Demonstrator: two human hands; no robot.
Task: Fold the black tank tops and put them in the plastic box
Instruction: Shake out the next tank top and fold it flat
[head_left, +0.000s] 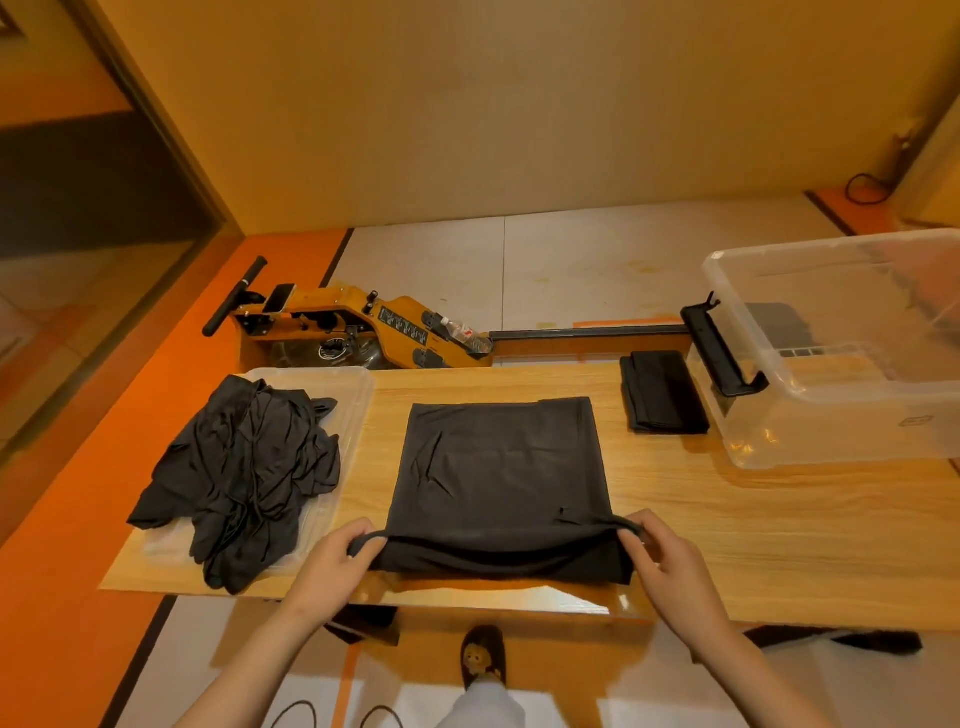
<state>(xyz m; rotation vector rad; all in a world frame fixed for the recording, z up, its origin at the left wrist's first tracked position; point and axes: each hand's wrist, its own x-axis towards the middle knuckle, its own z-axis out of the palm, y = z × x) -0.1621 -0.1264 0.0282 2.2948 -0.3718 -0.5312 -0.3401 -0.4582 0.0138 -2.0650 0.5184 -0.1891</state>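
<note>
A black tank top (498, 467) lies spread flat on the middle of the wooden table (727, 519). My left hand (332, 566) pinches its near left strap and my right hand (670, 551) pinches its near right strap, both at the near edge. A heap of crumpled black tank tops (244, 478) sits on a clear lid (348, 395) at the left. One folded black tank top (662, 392) rests by the far edge, just left of the clear plastic box (831, 410) at the right.
Behind the table, on the floor, stands a yellow rowing machine (374, 327) with a black rail running right. A water bottle (465, 335) lies on it. My foot (483, 657) shows below the table's near edge.
</note>
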